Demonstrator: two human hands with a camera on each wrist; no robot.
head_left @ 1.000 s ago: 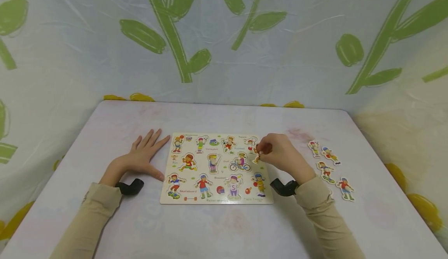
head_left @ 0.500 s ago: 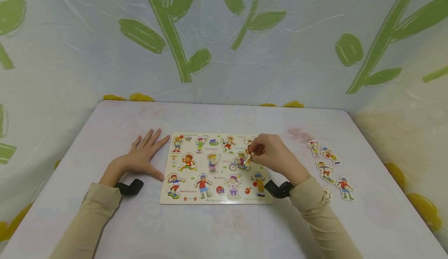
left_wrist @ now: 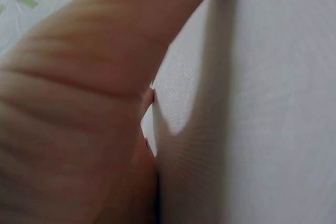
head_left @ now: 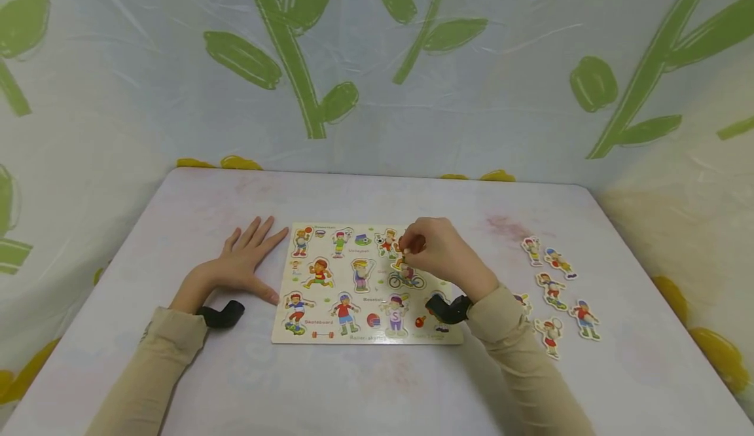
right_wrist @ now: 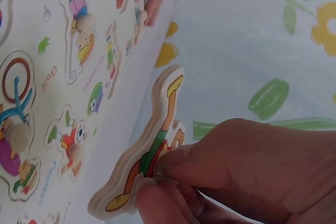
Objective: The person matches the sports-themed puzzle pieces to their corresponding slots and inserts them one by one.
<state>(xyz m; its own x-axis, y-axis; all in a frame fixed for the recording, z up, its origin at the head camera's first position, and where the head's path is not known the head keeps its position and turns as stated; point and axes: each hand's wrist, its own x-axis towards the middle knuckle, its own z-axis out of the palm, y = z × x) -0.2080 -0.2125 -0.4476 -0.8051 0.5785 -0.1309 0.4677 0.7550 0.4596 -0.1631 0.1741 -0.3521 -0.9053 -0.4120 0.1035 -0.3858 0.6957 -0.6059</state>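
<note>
Beige-sleeved, the left hand (head_left: 238,267) rests on the desk (head_left: 330,390), fingers spread wide, thumb beside the left edge of the puzzle board (head_left: 341,276). Above the board's upper right part, the right hand (head_left: 438,246) pinches a green-shorted figure piece (right_wrist: 148,160) between thumb and fingers. Loose figure pieces (head_left: 550,290) lie between board and the desk's right edge.

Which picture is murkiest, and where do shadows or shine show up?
Left wrist view: murkiest, the left hand close, dim and soft, a dark shadow on the tabletop; head view: soft shadow beside the right sleeve, small shine low on the puzzle board; right wrist view: brighter, the puzzle piece in the right hand fairly crisp.
</note>
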